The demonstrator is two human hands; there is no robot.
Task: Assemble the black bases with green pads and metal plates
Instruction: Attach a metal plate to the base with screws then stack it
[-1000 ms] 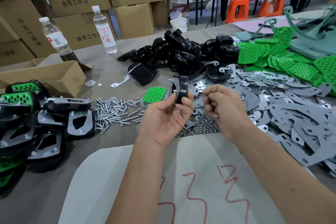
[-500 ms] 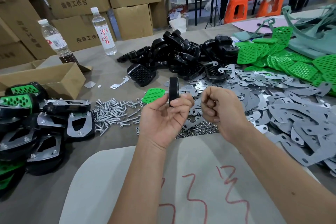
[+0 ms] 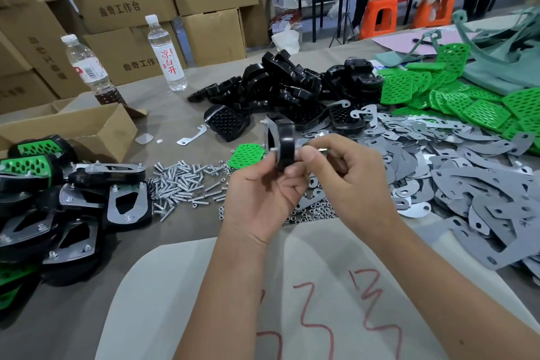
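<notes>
Holding the rigid black plastic base (image 3: 285, 145) edge-on above the surface (image 3: 175, 114), the left hand (image 3: 263, 199) has its grip closed around the rim. The part looks light, stiff and smooth; hold the rim, clear of the thin metal plate (image 3: 270, 133) on its left face. The right hand (image 3: 347, 172) pinches a small metal fastener (image 3: 323, 150) beside the base.

left hand (image 3: 263, 199) grips black base (image 3: 285, 146) | right hand (image 3: 347, 175) pinches screw (image 3: 322, 150)
</notes>
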